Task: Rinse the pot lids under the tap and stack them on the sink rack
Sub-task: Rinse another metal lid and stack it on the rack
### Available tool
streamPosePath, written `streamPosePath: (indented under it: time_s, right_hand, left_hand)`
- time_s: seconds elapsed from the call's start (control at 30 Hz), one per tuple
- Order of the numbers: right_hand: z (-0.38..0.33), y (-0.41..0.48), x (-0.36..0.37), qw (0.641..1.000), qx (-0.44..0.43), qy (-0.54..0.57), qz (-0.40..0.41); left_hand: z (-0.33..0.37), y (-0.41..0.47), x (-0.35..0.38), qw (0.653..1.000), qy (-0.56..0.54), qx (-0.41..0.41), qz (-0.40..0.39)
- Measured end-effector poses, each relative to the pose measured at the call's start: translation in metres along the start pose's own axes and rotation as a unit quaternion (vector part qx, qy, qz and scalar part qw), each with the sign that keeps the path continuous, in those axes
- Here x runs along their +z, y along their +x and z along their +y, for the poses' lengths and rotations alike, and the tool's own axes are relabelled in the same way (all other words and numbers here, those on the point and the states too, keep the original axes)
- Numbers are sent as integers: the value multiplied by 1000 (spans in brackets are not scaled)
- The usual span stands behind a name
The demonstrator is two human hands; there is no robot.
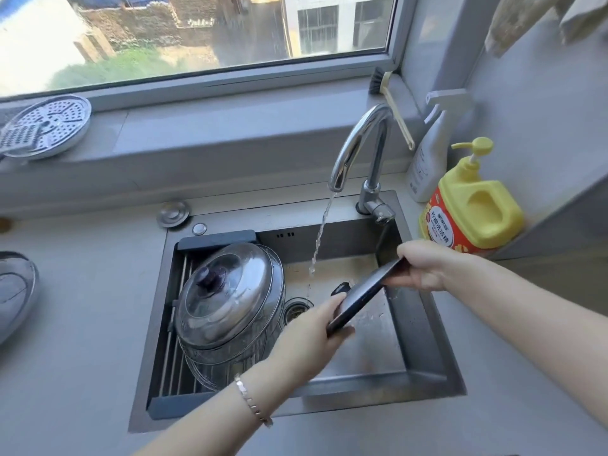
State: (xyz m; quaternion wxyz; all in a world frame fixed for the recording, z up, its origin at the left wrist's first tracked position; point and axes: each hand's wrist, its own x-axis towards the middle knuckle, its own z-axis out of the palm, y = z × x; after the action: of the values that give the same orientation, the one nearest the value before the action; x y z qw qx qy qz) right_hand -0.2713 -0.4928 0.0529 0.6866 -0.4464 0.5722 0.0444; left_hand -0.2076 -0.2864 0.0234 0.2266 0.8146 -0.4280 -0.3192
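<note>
I hold a dark lid [363,292] edge-on over the sink basin [358,350], its black knob pointing away from me. My left hand [309,337] grips its lower rim and my right hand [424,266] grips its upper rim. Water runs from the chrome tap [355,149] and falls just left of the lid. On the sink rack [184,353] at the basin's left side lies a domed steel lid [227,294] with a dark knob, stacked on top of other lids.
A yellow soap pump bottle [470,209] and a white spray bottle [427,159] stand right of the tap. A perforated steamer plate [49,126] rests on the window ledge. Another lid [13,291] lies on the counter at far left. The drain [296,311] is mid-basin.
</note>
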Motion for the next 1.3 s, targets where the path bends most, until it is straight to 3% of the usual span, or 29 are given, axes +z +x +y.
streamPosePath:
  time_s: [0.07,0.17,0.27,0.33,0.43,0.57,0.73,0.83,0.9,0.97,1.03,1.1,1.2,1.3]
  right_hand:
    - [-7,-4,12,998,-24,32,-40]
    - [-5,4,18,996,-71,-4,-59]
    - [27,26,14,978,-89,-174,65]
    - [57,39,7,970,-45,-212,105]
    - [83,47,2,990,8,-123,73]
    - [66,40,-9,989,-107,-30,98]
    - [28,-1,-25,928,-328,-120,130]
    - [18,-7,-30,894,-389,-166,146]
    - [20,0,-33,890,-393,-177,148]
    - [25,11,-32,903,-367,-168,146]
    - [33,22,-27,914,-347,-149,148]
    - [44,34,-18,928,-322,-117,143]
    - [68,53,-1,969,-215,-77,98]
    - [91,69,14,986,-132,-90,47]
  left_hand:
    - [-9,3,-1,987,-66,-13,144]
    - [-21,6,-4,962,-176,-66,199]
    - [-26,9,-11,914,-281,-132,260]
    - [-37,11,-14,865,-360,-198,289]
    - [-55,10,-16,780,-485,-278,279]
    - [-65,11,-7,701,-623,-277,209]
    - [-61,26,16,663,-677,-305,103]
    - [-53,33,21,643,-695,-314,70]
    - [-54,38,18,625,-715,-301,85]
    - [-58,39,9,634,-706,-288,126]
    - [-62,36,-2,668,-672,-270,170]
    - [-62,28,-18,713,-624,-250,200]
    - [-50,9,-45,795,-526,-227,201]
    - [-42,-4,-63,868,-410,-186,208]
